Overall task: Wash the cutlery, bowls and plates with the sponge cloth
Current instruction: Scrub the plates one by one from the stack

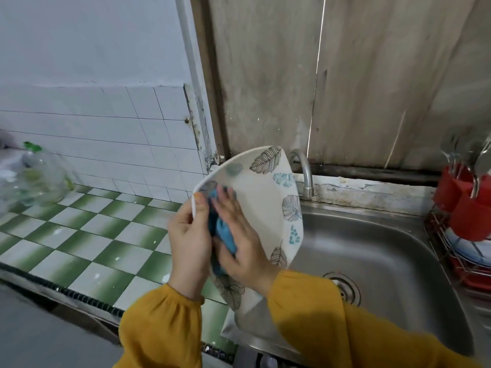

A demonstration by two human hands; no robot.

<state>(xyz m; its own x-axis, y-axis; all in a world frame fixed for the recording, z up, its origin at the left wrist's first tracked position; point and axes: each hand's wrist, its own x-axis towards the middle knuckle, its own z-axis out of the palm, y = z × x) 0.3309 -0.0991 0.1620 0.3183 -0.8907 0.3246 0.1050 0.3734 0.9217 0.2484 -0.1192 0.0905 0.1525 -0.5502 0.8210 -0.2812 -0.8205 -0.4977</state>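
You held the plate (265, 197) tilted on edge over the sink's (385, 251) left side, face toward your right hand (239, 245), which pressed the sponge cloth (225, 233) flat against it; your left hand (186, 235) pinched its rim.

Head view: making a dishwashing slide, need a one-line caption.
Left hand grips a tilted leaf-print plate by the sink while the right hand presses a blue cloth against it.
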